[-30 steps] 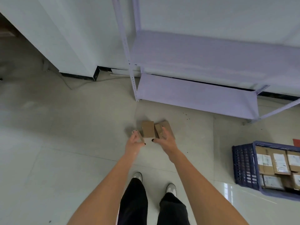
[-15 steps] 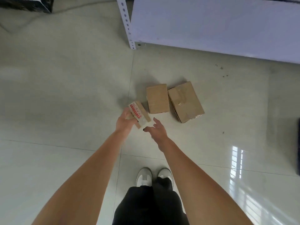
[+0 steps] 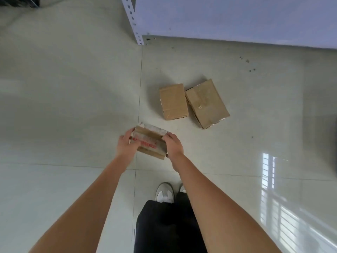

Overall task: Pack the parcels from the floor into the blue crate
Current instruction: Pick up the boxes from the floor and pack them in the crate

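A small cardboard parcel with red-printed tape (image 3: pixel 149 141) is held above the floor between both hands. My left hand (image 3: pixel 126 146) grips its left end and my right hand (image 3: pixel 173 147) grips its right end. Two more brown parcels lie side by side on the floor beyond it: a smaller parcel (image 3: pixel 173 101) and, to its right, a larger taped parcel (image 3: pixel 207 103). The blue crate is mostly out of frame; only a dark edge shows at the far right.
A pale lilac metal shelf (image 3: pixel 228 17) with a perforated upright post (image 3: pixel 134 22) stands at the top. The floor (image 3: pixel 73 88) is light glossy tile. My feet in white shoes (image 3: pixel 164 193) are below the hands.
My left hand lifted the taped parcel and brought it nearer; my right hand, free half a second ago, now grips its other end. The view dropped closer to the floor.
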{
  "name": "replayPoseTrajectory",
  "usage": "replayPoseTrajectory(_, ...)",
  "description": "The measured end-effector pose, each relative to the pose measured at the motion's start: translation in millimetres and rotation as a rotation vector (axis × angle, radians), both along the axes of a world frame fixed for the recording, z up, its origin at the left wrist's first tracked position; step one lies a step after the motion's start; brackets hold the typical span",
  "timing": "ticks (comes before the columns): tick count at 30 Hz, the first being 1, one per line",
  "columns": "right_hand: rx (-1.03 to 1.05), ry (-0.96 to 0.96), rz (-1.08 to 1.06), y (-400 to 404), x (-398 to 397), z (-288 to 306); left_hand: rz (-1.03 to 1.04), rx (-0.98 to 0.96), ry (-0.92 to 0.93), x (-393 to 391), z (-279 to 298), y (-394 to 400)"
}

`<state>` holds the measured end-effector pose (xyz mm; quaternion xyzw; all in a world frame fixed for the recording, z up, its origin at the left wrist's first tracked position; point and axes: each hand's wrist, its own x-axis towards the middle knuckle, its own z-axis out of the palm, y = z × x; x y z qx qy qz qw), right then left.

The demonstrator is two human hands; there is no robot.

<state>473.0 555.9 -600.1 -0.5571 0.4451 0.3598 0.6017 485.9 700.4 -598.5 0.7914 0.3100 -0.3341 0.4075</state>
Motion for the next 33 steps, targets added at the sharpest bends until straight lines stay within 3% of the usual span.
replayPoseTrajectory(4,-0.029,-0.029,-0.040,-29,-30,141,0.041,-0.071,0.040,-39,143,-18)
replayPoseTrajectory(9,-0.084,-0.155,-0.190,-100,-74,324,0.005,-0.210,-0.069,-69,325,-76)
replayPoseTrajectory(15,-0.110,-0.357,-0.223,-198,-150,469,-0.040,-0.348,-0.206,-121,463,-176)
replayPoseTrajectory(20,-0.123,-0.446,-0.233,-293,-212,506,-0.084,-0.374,-0.317,-185,507,-283)
replayPoseTrajectory(26,-0.209,-0.552,-0.130,-432,-275,539,0.026,-0.398,-0.365,-259,525,-419)
replayPoseTrajectory(33,-0.315,-0.568,-0.086,-565,-320,555,0.065,-0.438,-0.304,-302,540,-555)
